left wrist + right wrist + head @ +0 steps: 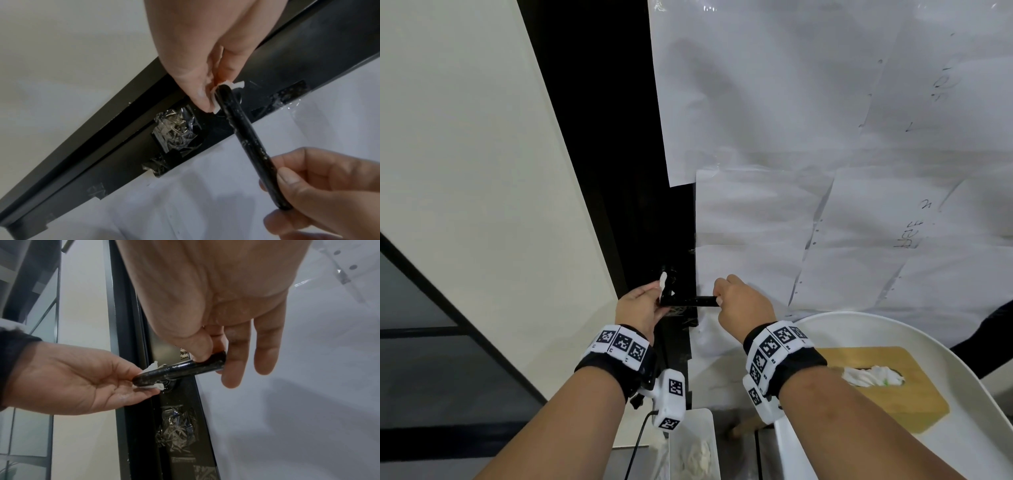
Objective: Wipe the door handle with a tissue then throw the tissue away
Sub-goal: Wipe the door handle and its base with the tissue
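The black lever door handle (688, 301) juts from the dark door edge. My left hand (659, 291) pinches a small white tissue (663, 282) against the handle's pivot end. In the left wrist view the tissue (218, 97) wraps round that end between thumb and fingers. My right hand (719, 298) pinches the handle's free end (213, 361) with thumb and index finger, while the other fingers (265, 345) hang straight. The handle (251, 134) stands roughly level.
White paper sheets (825, 137) cover the door. Crumpled clear tape (176, 131) covers the lock below the handle. A white bin (709, 431) with used tissues stands below. At right, a white round surface (962, 359) bears a wooden tissue box (914, 404).
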